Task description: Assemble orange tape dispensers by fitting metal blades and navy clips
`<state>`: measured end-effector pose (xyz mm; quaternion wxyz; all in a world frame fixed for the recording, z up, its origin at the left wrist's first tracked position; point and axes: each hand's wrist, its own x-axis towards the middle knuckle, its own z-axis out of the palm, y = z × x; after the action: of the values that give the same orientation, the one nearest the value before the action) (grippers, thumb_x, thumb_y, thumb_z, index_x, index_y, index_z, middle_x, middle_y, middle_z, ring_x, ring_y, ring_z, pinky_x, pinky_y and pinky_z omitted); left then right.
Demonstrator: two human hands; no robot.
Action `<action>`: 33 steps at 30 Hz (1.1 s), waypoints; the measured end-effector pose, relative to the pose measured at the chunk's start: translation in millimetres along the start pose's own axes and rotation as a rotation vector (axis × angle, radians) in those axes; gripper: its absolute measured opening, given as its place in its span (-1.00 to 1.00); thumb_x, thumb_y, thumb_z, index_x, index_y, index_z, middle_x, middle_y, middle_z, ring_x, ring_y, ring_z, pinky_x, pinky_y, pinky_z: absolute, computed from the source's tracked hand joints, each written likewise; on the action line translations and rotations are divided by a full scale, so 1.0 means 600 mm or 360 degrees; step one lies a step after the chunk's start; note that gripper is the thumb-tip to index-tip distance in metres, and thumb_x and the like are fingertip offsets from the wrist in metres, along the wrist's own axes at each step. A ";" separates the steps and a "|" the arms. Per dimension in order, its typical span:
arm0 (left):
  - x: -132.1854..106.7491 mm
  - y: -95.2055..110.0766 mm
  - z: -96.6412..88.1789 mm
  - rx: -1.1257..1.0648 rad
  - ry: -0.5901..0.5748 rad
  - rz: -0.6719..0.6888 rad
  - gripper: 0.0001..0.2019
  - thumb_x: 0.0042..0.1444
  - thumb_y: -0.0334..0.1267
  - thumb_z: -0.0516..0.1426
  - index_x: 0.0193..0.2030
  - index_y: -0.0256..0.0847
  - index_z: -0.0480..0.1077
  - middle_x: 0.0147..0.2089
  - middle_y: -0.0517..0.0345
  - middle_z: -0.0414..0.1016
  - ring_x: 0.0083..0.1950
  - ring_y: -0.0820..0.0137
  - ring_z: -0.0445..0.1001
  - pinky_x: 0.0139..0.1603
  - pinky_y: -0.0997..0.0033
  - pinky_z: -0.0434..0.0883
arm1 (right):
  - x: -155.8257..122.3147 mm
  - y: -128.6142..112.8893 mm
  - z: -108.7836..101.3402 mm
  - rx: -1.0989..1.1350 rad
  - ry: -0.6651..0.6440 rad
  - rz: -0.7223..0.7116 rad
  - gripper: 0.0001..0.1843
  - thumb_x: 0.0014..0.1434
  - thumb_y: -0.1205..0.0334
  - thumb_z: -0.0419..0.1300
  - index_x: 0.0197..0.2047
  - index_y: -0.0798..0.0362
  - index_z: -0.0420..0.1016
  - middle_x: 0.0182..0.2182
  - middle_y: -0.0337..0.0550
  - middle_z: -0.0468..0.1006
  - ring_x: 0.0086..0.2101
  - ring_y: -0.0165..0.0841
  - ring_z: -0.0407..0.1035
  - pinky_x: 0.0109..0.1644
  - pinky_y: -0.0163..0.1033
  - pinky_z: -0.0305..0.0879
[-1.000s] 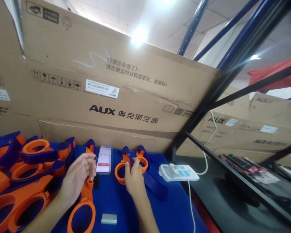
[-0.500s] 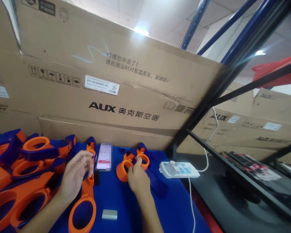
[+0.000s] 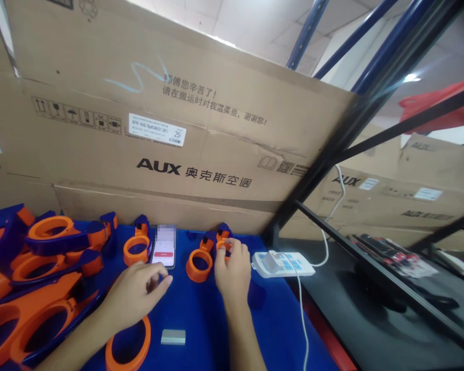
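Note:
My right hand point(image 3: 232, 270) is closed over a small orange ring part point(image 3: 221, 241) with blue fittings at the back of the blue table point(image 3: 201, 314). A second orange ring point(image 3: 197, 265) lies just left of it. My left hand point(image 3: 139, 293) rests low over the stem of a long orange ring part point(image 3: 129, 346). Its thumb and fingers are pinched together, and what they hold is hidden. A phone point(image 3: 164, 247) with a lit screen lies just beyond the left hand, beside another orange ring point(image 3: 137, 250).
A pile of orange and blue ring parts point(image 3: 38, 268) fills the left. A small grey block point(image 3: 173, 336) lies near the front. A white power strip point(image 3: 282, 263) with a cable sits at the right edge. A cardboard box point(image 3: 170, 129) walls the back. Black rack bars point(image 3: 332, 149) stand to the right.
My left hand has dropped from mid-air down onto the long orange part. My right hand has shifted right from the nearer ring to the small ring part behind it.

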<state>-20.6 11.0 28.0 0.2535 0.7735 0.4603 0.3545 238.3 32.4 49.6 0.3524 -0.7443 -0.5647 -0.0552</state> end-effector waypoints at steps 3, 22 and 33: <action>0.001 -0.011 0.004 0.0176 -0.0031 -0.0069 -0.69 0.34 -0.02 0.10 -0.41 -0.07 0.42 -0.61 0.31 0.29 -0.56 0.36 0.29 -0.45 0.38 0.07 | 0.022 0.041 -0.020 -0.0154 -0.0080 0.0137 -0.72 0.31 0.21 0.01 -0.02 0.06 0.45 -0.15 0.10 0.54 -0.09 -0.02 0.44 -0.04 -0.05 0.31; -0.003 0.029 -0.020 -0.0450 0.0062 -0.0076 -0.72 0.34 -0.02 0.13 -0.29 -0.10 0.53 -0.41 0.15 0.53 -0.34 0.25 0.48 -0.24 0.32 0.35 | 0.036 0.075 -0.013 0.0157 0.0041 -0.0034 -0.83 0.22 0.20 0.03 -0.19 0.01 0.40 -0.28 -0.02 0.54 -0.22 -0.11 0.43 -0.11 -0.08 0.31; -0.280 -0.030 -0.131 0.0463 0.0469 -0.0102 -0.69 0.25 -0.10 0.26 0.13 0.16 0.55 0.17 0.07 0.56 0.25 -0.04 0.44 0.34 0.00 0.28 | 0.012 0.022 -0.012 0.0551 0.0079 -0.0311 -0.78 0.29 0.13 0.06 -0.12 0.02 0.46 -0.23 -0.01 0.55 -0.17 -0.12 0.41 -0.06 -0.05 0.33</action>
<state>-146.0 -125.4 11.2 0.0803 0.7267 0.5630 0.3854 254.6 32.3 52.4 0.4817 -0.6127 -0.6265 -0.0096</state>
